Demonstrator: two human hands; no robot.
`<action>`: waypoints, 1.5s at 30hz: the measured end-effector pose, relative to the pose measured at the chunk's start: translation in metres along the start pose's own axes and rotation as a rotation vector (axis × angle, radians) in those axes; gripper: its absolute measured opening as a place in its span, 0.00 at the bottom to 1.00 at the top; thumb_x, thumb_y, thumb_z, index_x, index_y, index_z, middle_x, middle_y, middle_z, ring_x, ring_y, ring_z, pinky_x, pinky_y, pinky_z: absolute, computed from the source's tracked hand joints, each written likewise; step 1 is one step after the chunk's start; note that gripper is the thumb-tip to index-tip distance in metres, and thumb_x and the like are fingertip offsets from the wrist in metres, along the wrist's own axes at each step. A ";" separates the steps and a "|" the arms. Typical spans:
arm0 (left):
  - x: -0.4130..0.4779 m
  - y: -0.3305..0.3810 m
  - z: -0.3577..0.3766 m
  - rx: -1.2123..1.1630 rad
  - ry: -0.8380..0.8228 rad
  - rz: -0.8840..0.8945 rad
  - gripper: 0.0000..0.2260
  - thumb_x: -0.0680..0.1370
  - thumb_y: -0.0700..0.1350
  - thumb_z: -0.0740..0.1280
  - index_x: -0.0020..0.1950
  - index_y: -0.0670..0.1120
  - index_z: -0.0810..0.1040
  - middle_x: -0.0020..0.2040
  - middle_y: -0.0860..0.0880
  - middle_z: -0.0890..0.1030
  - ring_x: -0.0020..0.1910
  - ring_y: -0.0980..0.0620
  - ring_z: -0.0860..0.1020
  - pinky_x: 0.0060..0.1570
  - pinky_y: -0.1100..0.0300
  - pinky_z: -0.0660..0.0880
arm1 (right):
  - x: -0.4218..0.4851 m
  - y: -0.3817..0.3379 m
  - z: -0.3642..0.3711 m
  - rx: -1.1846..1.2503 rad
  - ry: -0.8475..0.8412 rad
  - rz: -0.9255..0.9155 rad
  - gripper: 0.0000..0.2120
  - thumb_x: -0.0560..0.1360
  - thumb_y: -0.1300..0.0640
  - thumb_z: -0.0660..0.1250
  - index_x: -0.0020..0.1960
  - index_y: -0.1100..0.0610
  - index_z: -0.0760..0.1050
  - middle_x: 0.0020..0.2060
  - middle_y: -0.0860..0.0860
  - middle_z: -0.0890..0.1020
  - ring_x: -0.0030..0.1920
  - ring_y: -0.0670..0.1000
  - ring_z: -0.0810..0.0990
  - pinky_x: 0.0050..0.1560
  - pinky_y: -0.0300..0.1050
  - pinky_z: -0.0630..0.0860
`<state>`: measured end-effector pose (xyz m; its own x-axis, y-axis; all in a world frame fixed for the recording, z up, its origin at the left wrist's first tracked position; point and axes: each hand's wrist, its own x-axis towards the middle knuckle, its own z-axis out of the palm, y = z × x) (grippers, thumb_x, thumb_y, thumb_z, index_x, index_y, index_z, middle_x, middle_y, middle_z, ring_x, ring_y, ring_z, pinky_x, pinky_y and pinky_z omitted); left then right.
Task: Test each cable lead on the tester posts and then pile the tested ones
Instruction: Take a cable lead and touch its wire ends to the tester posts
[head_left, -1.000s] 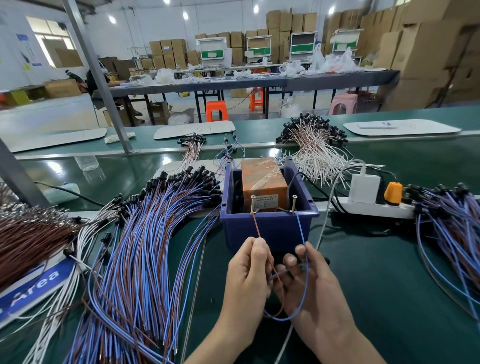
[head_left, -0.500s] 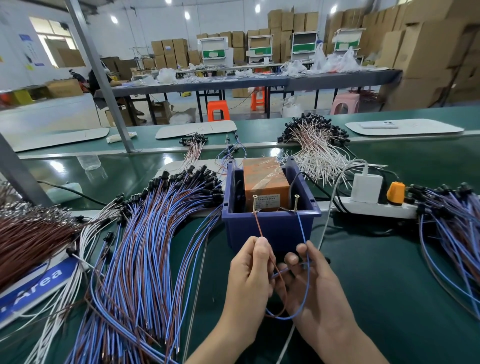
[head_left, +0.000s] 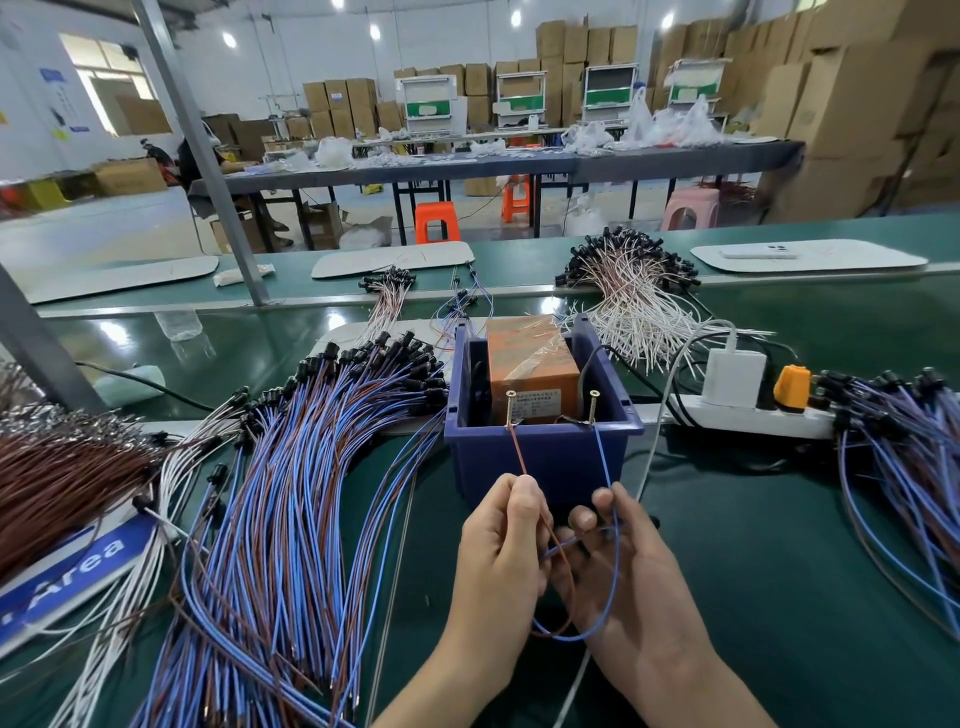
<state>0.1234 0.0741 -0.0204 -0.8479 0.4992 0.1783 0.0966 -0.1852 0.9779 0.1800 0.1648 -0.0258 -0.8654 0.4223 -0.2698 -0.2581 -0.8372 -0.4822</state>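
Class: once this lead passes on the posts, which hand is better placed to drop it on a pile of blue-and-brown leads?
Probably the left hand: the large blue-and-brown pile lies close beside it, while the right hand sits farther from the right-side pile.

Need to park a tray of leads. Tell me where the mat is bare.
Bare green mat lies right of the hands, between the blue bin, the power strip and the right-hand lead pile. Left of the bin is crowded: the big blue-and-brown lead pile covers it.
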 end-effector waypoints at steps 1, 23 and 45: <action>0.000 0.000 0.000 -0.002 0.001 0.000 0.17 0.84 0.50 0.58 0.38 0.42 0.68 0.32 0.49 0.68 0.27 0.56 0.66 0.25 0.65 0.65 | 0.000 0.000 0.000 -0.001 -0.003 0.000 0.10 0.70 0.47 0.69 0.36 0.53 0.81 0.32 0.51 0.76 0.30 0.52 0.77 0.32 0.49 0.79; -0.010 -0.013 -0.002 0.575 0.038 0.428 0.09 0.80 0.61 0.60 0.49 0.58 0.75 0.47 0.58 0.79 0.43 0.59 0.80 0.41 0.60 0.76 | -0.005 0.007 -0.011 -0.621 -0.036 -0.248 0.19 0.72 0.35 0.65 0.49 0.47 0.85 0.49 0.56 0.87 0.50 0.55 0.87 0.43 0.45 0.83; -0.001 0.045 -0.024 0.272 0.354 0.299 0.14 0.78 0.62 0.56 0.56 0.62 0.77 0.42 0.64 0.83 0.37 0.63 0.79 0.37 0.71 0.73 | -0.027 0.031 0.033 -0.579 -0.092 -0.172 0.20 0.70 0.43 0.65 0.48 0.57 0.86 0.26 0.52 0.71 0.25 0.49 0.69 0.27 0.42 0.68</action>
<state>0.1157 0.0447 0.0209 -0.8822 0.1334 0.4516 0.4524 -0.0262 0.8914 0.1811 0.1164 -0.0061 -0.8723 0.4811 -0.0874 -0.1440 -0.4237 -0.8943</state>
